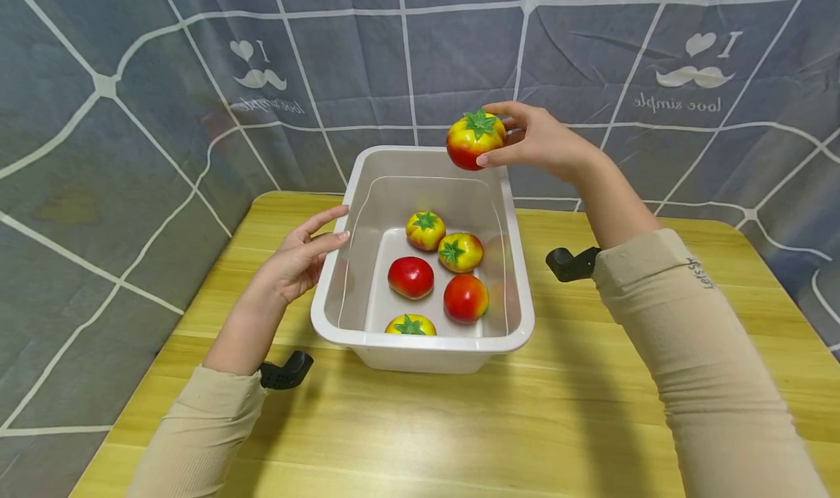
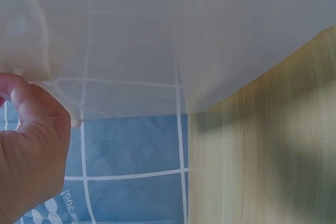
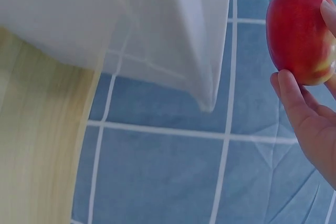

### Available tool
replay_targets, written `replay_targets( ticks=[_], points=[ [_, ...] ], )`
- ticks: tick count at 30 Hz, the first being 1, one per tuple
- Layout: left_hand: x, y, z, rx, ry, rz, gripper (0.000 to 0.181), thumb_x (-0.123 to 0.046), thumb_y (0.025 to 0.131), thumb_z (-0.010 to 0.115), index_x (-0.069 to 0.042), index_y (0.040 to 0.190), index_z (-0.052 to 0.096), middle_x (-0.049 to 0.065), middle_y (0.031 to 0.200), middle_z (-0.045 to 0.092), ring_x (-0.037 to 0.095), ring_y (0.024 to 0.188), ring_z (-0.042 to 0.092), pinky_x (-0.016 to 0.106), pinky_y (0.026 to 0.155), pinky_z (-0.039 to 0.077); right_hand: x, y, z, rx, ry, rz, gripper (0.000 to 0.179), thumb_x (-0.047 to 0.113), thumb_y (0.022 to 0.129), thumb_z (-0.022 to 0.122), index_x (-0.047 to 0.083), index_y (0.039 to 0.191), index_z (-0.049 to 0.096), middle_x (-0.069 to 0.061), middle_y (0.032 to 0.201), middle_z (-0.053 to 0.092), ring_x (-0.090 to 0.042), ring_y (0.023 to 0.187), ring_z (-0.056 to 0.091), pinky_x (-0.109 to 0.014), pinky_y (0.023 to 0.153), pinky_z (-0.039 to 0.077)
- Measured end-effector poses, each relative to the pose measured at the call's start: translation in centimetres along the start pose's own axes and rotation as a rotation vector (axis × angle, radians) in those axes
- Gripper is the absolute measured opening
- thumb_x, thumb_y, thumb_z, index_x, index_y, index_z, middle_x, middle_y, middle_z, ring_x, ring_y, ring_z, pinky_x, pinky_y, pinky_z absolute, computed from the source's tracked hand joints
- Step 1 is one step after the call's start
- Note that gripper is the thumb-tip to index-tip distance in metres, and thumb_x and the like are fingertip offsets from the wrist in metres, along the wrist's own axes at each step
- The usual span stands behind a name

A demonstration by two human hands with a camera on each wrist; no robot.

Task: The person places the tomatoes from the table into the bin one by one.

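In the head view, a pale plastic bin stands on the table with several imitation tomatoes inside. Some are yellow with green leafy tops, like this tomato; others show red undersides, like this one. My left hand grips the bin's left rim between thumb and fingers. Above the far right corner of the bin, my right hand holds a red-and-yellow tomato with its green top upward. The right wrist view shows that tomato from its red side, fingers and thumb around it.
The bin sits on a wood-grain table, near its far edge. A grey-blue curtain with white grid lines hangs behind and along the left side. Dark wrist-worn devices, one by the left hand and another by the right, stick out beside the sleeves.
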State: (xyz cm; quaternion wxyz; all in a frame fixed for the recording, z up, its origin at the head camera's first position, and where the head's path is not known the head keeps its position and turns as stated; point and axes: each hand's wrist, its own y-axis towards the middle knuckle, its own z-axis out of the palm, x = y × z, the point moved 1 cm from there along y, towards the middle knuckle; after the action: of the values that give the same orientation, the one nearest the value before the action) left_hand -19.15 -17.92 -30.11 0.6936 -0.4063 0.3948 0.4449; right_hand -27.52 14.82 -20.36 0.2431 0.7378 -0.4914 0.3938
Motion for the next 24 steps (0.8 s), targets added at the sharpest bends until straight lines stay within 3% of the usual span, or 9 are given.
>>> replay_targets(
  ticks=[13, 24],
  points=[
    [0.1, 0.1, 0.0, -0.002, -0.004, 0.001, 0.042, 0.001, 0.091, 0.053, -0.015, 0.128, 0.044, 0.004, 0.088, 0.064, 0.015, 0.071, 0.067, 0.028, 0.062, 0.057, 2.2, 1.3, 1.9, 0.057, -0.016, -0.046, 0.078, 0.018, 0.08, 0.073, 0.014, 0.145, 0.03, -0.014, 0.133, 0.041, -0.027, 0.113, 0.046, -0.041, 0.099, 0.041],
    [0.1, 0.0, -0.1, 0.006, -0.008, 0.008, 0.044, 0.001, 0.09, 0.054, -0.014, 0.131, 0.042, 0.005, 0.089, 0.063, 0.015, 0.071, 0.067, 0.028, 0.062, 0.057, 2.8, 2.5, 3.6, 0.087, 0.005, -0.068, 0.074, 0.015, 0.08, 0.072, 0.013, 0.143, 0.032, -0.012, 0.132, 0.042, -0.025, 0.115, 0.045, -0.036, 0.097, 0.043]
  ],
)
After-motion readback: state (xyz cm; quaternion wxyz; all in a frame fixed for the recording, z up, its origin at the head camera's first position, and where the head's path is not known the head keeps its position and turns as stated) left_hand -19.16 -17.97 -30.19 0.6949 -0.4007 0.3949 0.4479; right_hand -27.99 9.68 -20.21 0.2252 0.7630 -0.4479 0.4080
